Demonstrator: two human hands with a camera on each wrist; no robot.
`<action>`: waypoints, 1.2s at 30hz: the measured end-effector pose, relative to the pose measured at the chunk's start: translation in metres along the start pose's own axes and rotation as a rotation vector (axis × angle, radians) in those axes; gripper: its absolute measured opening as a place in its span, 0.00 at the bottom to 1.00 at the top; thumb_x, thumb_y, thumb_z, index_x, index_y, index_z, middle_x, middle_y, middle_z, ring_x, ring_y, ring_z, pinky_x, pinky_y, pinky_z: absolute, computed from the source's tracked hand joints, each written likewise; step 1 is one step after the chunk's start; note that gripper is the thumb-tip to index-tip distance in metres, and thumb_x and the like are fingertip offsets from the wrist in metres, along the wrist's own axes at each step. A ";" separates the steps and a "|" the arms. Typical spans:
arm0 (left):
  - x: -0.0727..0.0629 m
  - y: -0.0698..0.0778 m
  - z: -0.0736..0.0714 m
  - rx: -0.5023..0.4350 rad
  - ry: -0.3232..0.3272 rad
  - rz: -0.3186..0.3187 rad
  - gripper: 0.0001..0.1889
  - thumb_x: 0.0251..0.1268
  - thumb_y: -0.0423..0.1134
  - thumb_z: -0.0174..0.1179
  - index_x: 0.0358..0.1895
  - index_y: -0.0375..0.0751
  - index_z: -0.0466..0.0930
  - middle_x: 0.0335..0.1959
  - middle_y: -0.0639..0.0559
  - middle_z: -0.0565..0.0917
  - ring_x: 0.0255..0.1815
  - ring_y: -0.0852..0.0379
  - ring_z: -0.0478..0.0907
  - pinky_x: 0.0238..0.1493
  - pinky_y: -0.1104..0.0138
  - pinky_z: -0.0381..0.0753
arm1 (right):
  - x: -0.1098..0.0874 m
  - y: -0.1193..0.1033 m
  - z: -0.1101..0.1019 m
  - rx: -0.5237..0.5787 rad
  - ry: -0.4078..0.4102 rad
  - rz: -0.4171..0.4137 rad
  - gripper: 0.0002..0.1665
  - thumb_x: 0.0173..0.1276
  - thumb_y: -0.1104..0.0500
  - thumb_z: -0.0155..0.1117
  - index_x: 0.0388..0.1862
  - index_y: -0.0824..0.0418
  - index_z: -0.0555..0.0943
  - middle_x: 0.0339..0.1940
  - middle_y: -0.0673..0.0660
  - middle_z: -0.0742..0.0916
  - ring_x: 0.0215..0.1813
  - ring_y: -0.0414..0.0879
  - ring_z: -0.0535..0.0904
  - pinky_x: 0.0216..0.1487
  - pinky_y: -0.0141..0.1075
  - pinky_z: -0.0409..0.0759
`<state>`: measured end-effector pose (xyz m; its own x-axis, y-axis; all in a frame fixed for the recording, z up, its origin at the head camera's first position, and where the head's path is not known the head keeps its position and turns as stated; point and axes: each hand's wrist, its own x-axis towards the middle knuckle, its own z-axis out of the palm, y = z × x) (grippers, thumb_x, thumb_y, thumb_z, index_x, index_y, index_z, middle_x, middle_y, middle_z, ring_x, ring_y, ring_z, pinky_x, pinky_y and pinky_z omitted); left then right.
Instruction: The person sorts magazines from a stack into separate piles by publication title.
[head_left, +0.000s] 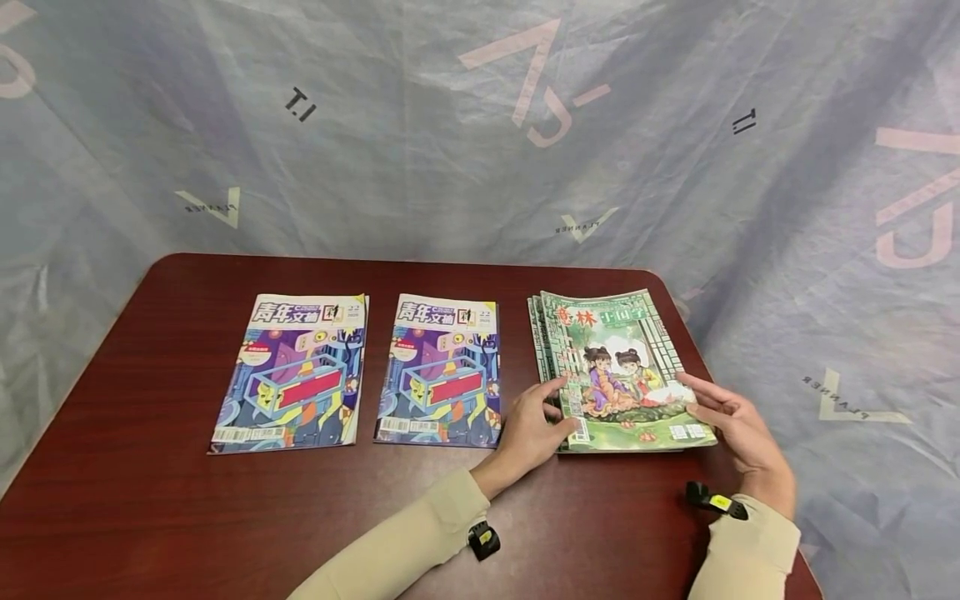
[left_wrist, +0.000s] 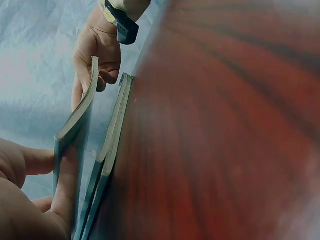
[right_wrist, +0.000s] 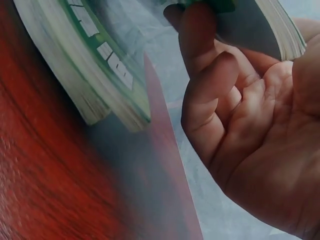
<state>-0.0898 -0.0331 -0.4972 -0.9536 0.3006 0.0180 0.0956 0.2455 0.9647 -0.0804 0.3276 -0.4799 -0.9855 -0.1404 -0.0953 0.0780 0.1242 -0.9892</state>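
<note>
A green magazine point(head_left: 626, 396) with two cartoon children on its cover is held level between both hands. At its left edge, my left hand point(head_left: 528, 429) pinches it, thumb on the cover and fingers underneath. My right hand point(head_left: 750, 442) grips the right edge, its fingers curled below the magazine in the right wrist view. Underneath lie more green magazines point(left_wrist: 112, 132), stacked on the table, with a gap between them and the held one in the left wrist view. Their spines point(head_left: 542, 342) peek out at the left in the head view.
Two matching purple magazines lie face up to the left, one at the far left point(head_left: 292, 375) and one mid-table point(head_left: 442, 375). The dark red table point(head_left: 150, 400) has a rounded back edge. A grey printed cloth point(head_left: 420, 167) hangs behind and to the right.
</note>
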 end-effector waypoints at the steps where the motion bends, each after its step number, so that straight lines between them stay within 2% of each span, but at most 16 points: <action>1: 0.000 0.000 0.000 0.008 -0.003 -0.006 0.34 0.70 0.34 0.74 0.79 0.42 0.79 0.65 0.40 0.86 0.42 0.63 0.88 0.46 0.67 0.86 | 0.001 0.001 0.000 0.003 -0.003 0.001 0.30 0.83 0.74 0.61 0.81 0.66 0.77 0.69 0.39 0.88 0.68 0.28 0.81 0.60 0.23 0.81; 5: 0.002 -0.002 0.002 0.031 -0.005 -0.020 0.34 0.70 0.35 0.75 0.79 0.42 0.79 0.65 0.41 0.86 0.41 0.64 0.88 0.45 0.67 0.85 | 0.002 0.003 0.000 0.024 -0.019 0.012 0.30 0.83 0.74 0.61 0.80 0.66 0.78 0.68 0.42 0.89 0.64 0.32 0.85 0.57 0.26 0.84; 11: 0.002 -0.004 0.005 0.013 -0.013 -0.013 0.34 0.70 0.34 0.74 0.80 0.43 0.78 0.67 0.40 0.85 0.42 0.60 0.89 0.38 0.69 0.83 | 0.002 0.002 0.000 0.010 -0.005 0.035 0.29 0.83 0.72 0.61 0.80 0.64 0.78 0.65 0.42 0.90 0.61 0.32 0.87 0.54 0.27 0.86; 14: 0.001 -0.005 0.007 0.006 -0.019 -0.018 0.34 0.71 0.34 0.74 0.80 0.42 0.77 0.68 0.40 0.85 0.43 0.58 0.88 0.37 0.68 0.83 | 0.002 0.002 0.000 -0.060 0.012 0.045 0.29 0.84 0.70 0.63 0.81 0.65 0.77 0.65 0.37 0.89 0.63 0.27 0.84 0.55 0.24 0.84; 19: 0.002 -0.006 0.009 0.006 0.003 -0.018 0.33 0.71 0.32 0.73 0.79 0.39 0.77 0.67 0.39 0.85 0.45 0.57 0.90 0.42 0.66 0.86 | 0.003 0.002 -0.001 -0.197 0.038 0.089 0.30 0.84 0.65 0.67 0.81 0.67 0.76 0.64 0.31 0.86 0.65 0.21 0.78 0.58 0.21 0.79; 24: 0.001 -0.004 0.007 -0.027 0.008 -0.026 0.32 0.73 0.33 0.71 0.79 0.40 0.77 0.69 0.40 0.83 0.46 0.57 0.91 0.45 0.65 0.87 | 0.005 0.002 -0.002 -0.255 0.050 0.120 0.32 0.84 0.62 0.68 0.82 0.66 0.75 0.65 0.28 0.84 0.65 0.18 0.74 0.59 0.19 0.76; 26: -0.001 -0.003 0.006 -0.031 -0.002 -0.030 0.32 0.73 0.34 0.70 0.79 0.41 0.76 0.69 0.41 0.84 0.47 0.57 0.91 0.43 0.67 0.86 | 0.005 0.003 -0.002 -0.247 0.052 0.124 0.32 0.84 0.62 0.68 0.82 0.65 0.76 0.64 0.29 0.84 0.65 0.18 0.74 0.59 0.19 0.76; 31: -0.003 -0.001 0.004 -0.035 -0.017 -0.040 0.32 0.72 0.35 0.72 0.78 0.43 0.77 0.60 0.41 0.90 0.53 0.52 0.90 0.34 0.70 0.83 | 0.006 0.005 -0.002 -0.197 0.077 0.123 0.29 0.84 0.63 0.68 0.81 0.61 0.79 0.62 0.29 0.85 0.64 0.19 0.76 0.57 0.20 0.80; 36: -0.004 0.001 0.004 -0.037 -0.030 -0.038 0.30 0.73 0.36 0.71 0.77 0.44 0.78 0.62 0.40 0.89 0.56 0.48 0.89 0.34 0.70 0.82 | 0.006 0.003 0.000 -0.185 0.091 0.138 0.31 0.84 0.63 0.68 0.82 0.63 0.77 0.62 0.30 0.86 0.63 0.20 0.77 0.56 0.21 0.81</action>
<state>-0.0847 -0.0306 -0.4972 -0.9473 0.3193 -0.0258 0.0488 0.2234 0.9735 -0.0861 0.3271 -0.4839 -0.9775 -0.0216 -0.2097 0.1924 0.3155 -0.9292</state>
